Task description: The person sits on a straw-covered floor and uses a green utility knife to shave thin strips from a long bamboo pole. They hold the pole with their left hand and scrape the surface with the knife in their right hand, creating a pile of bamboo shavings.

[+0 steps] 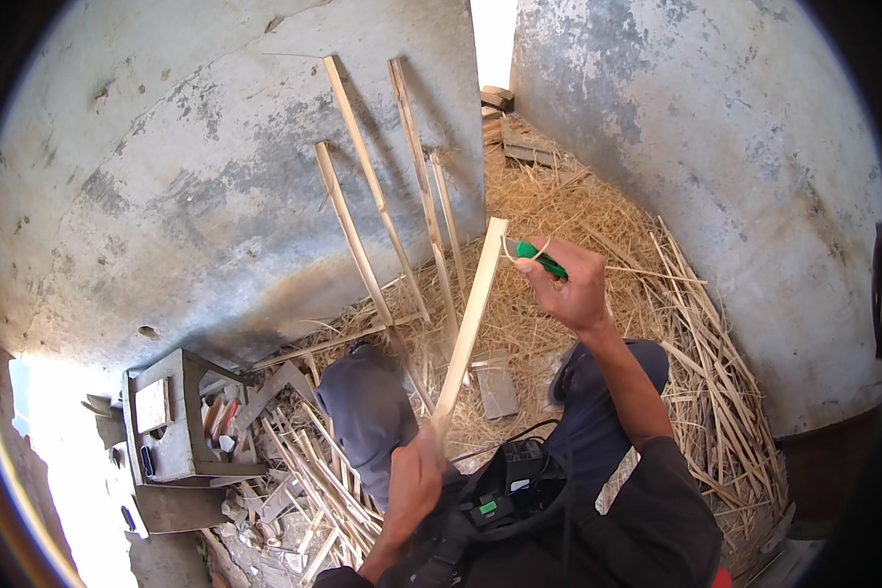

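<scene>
My left hand (414, 482) is closed around the lower end of a pale wooden strip (473, 309), slightly smeared by motion. The strip slants up and away between my knees. Near its far end, my right hand (573, 289) grips a green-handled knife (541, 259). The blade lies against or very close to the strip's right edge. A thin curled shaving (525, 253) hangs by the blade and my fingers.
Several wooden strips (361, 179) lean against the left wall. Shavings (529, 206) cover the ground ahead. A pile of thin sticks (710, 392) lies at right, more sticks (314, 461) at left. A wooden stool-like box (181, 421) holding odds and ends stands at the lower left.
</scene>
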Demonstrator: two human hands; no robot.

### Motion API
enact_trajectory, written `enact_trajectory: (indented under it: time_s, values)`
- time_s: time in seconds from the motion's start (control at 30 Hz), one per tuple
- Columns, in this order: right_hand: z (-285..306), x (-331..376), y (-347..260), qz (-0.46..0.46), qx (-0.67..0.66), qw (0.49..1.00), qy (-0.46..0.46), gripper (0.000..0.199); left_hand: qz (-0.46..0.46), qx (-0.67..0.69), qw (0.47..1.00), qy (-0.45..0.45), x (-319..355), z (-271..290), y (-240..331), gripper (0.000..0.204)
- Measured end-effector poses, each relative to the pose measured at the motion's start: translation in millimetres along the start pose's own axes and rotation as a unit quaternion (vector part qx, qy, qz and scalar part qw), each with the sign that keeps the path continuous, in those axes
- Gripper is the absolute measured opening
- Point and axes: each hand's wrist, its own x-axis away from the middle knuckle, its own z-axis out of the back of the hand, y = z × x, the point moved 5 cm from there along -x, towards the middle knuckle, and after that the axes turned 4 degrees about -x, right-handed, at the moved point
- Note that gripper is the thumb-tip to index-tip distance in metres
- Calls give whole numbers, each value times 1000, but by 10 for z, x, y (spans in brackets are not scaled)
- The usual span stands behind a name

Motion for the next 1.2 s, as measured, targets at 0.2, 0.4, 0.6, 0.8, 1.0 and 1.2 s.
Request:
enact_trajectory:
  time_s: [0.2,0.4,0.6,0.8,1.0,1.2]
  values:
    - [329,-209,443,-123,31,989,77,37,-63,-50,995,-51,139,-35,-173,38]
    - [309,-171,300,-125,-13,991,36,33,-53,-79,994,55,-3,98,-179,31]
    - [-110,86,-261,36,-104,993,-53,35,-92,-68,988,106,-164,122,15,31]
    - [-411,330,-496,130,-93,977,-140,34,-124,-66,980,140,-263,95,62,45]
    - [-480,419,-555,140,-110,973,-147,32,-125,-21,982,140,-266,85,311,47]
    - [-457,386,-593,137,-113,972,-151,31,-104,13,987,118,-295,52,288,48]
